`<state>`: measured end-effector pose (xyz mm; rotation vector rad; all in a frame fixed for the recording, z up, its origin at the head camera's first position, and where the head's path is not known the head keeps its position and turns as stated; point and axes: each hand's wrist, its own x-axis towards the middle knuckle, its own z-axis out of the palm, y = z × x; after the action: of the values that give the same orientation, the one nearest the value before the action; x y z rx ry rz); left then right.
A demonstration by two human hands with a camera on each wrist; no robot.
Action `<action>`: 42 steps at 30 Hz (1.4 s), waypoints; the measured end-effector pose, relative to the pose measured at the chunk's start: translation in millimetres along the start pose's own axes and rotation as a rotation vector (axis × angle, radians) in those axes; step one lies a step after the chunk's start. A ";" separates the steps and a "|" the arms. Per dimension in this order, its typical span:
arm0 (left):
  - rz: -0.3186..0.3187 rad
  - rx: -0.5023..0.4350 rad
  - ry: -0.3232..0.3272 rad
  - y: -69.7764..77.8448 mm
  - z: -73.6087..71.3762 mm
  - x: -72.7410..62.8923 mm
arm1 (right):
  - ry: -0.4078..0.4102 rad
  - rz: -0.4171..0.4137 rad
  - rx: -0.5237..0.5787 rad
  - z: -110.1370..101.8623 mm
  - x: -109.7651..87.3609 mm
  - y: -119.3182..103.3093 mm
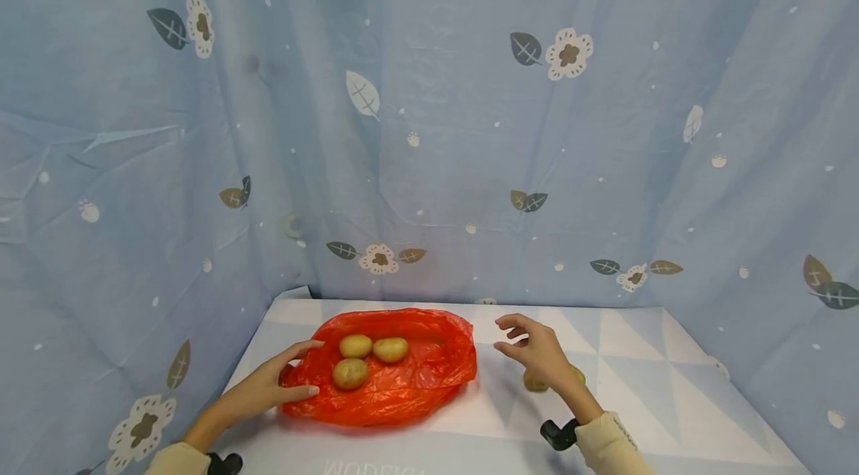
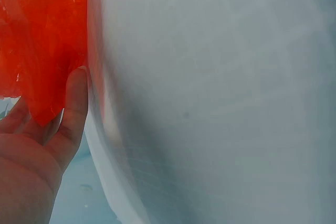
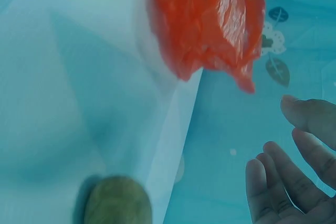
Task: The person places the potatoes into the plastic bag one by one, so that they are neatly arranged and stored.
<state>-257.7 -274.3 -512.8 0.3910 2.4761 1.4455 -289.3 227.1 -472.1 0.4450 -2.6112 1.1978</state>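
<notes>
A red plastic bag (image 1: 429, 378) lies spread on the table, its mouth facing up. Three potatoes (image 1: 350, 373) sit inside it, toward the left. My left hand (image 1: 285, 374) holds the bag's left edge, thumb and fingers apart along the rim; in the left wrist view the fingers lie around a hanging corner of red plastic (image 2: 47, 51). To the right of the bag, my right hand (image 1: 537, 348) hovers with fingers loosely bent and nothing between them. More potatoes (image 1: 535, 382) lie on the table, partly hidden behind the right wrist; one potato (image 3: 118, 203) shows in the right wrist view.
The white table (image 1: 644, 415) carries pale blue-grey triangles. A blue curtain (image 1: 456, 162) with printed flowers and leaves hangs behind it and along both sides. A black strap device (image 1: 560, 434) sits at the right wrist.
</notes>
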 end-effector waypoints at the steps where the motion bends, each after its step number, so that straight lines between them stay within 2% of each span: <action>1: -0.001 -0.002 0.000 0.4 -0.2 0.0 | 0.002 0.009 -0.010 -3.2 -1.6 1.3; 6: -0.001 -0.007 -0.003 1.6 -1.4 0.0 | 0.026 0.062 -0.049 -16.9 -11.0 12.5; 15: 0.007 0.033 -0.004 -0.2 -2.3 -3.1 | 0.075 0.087 -0.074 -34.8 -35.1 40.9; 25: 0.022 0.031 -0.007 -1.5 -3.1 -0.8 | 0.104 0.160 -0.097 -56.2 -54.3 55.4; 34: 0.003 0.047 -0.003 -0.7 -1.5 -1.2 | 0.085 0.201 -0.124 -63.1 -65.6 73.4; 42: 0.011 0.035 -0.011 -0.1 -1.0 -0.5 | 0.003 0.337 -0.132 -67.9 -69.1 83.0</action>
<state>-257.6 -275.3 -512.3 0.4195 2.4970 1.4022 -250.0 342.6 -509.5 -0.0255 -2.8180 1.1025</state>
